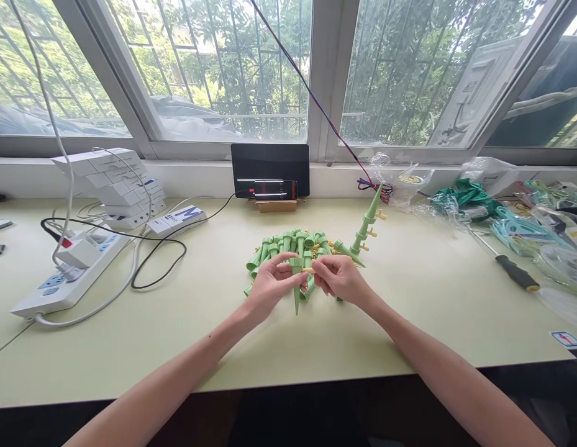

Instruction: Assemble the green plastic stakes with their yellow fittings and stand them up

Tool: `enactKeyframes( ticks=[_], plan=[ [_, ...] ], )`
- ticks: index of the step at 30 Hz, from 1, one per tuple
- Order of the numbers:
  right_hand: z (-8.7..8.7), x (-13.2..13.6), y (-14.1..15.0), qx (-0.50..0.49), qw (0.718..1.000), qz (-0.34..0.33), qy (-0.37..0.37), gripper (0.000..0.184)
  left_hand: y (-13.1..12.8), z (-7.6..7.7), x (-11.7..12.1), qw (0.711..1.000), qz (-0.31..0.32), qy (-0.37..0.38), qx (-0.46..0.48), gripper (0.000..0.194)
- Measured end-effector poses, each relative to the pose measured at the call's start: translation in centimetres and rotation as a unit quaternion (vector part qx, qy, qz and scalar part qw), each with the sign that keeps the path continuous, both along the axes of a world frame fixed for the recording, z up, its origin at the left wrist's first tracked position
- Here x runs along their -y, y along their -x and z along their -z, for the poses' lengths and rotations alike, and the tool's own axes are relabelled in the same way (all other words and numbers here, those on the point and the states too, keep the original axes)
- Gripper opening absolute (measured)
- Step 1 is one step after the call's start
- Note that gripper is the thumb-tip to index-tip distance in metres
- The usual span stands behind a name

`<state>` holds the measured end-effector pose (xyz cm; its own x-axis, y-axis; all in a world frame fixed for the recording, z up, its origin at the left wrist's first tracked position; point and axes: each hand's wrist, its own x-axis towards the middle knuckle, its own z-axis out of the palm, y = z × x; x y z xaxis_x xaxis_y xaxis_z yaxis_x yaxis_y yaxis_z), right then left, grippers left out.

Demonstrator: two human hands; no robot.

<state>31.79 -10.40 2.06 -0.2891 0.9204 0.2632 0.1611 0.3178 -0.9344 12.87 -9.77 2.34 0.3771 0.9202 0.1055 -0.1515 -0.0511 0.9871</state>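
My left hand (pixel 276 277) is closed round a green plant watering spike (pixel 296 293), its point hanging down over the table. Between the fingers of my right hand (pixel 340 277) is a small yellow valve (pixel 308 270), whose tip meets the side of the spike just under its cap. Whether the valve sits inside the spike's hole I cannot tell. Behind both hands lies a pile of green spikes (pixel 288 239), partly hidden by my fingers, with some yellow valves among them. A stack of spikes (pixel 364 228) fitted with yellow valves leans upright to the right of the pile.
A power strip (pixel 78 273) with cables occupies the left, near stacked white boxes (pixel 125 186). Against the window ledge stand a dark tablet (pixel 269 162) and a phone (pixel 275 189). On the right are a screwdriver (pixel 516 272) and plastic bags (pixel 521 226).
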Motion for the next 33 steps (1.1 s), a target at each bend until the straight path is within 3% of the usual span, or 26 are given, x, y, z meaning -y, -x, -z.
enactKeyframes(
  ticks=[3,9,24,33],
  plan=[
    [0.00,-0.10,-0.28,-0.034,0.999,-0.009,-0.005,0.031,-0.02,-0.14,0.01,1.000,-0.008,-0.001,-0.001,0.036],
    [0.08,-0.24,-0.38,-0.030,0.999,-0.027,-0.028,0.028,0.05,-0.08,-0.05,1.000,-0.011,-0.006,-0.003,0.037],
    [-0.09,0.14,-0.16,0.062,0.997,-0.001,-0.037,0.046,-0.20,-0.20,0.30,0.999,-0.008,-0.032,-0.025,0.038],
    [-0.18,0.07,-0.25,0.043,0.998,-0.017,-0.049,0.031,0.03,-0.37,0.19,0.999,-0.010,-0.027,-0.023,0.037]
  ],
)
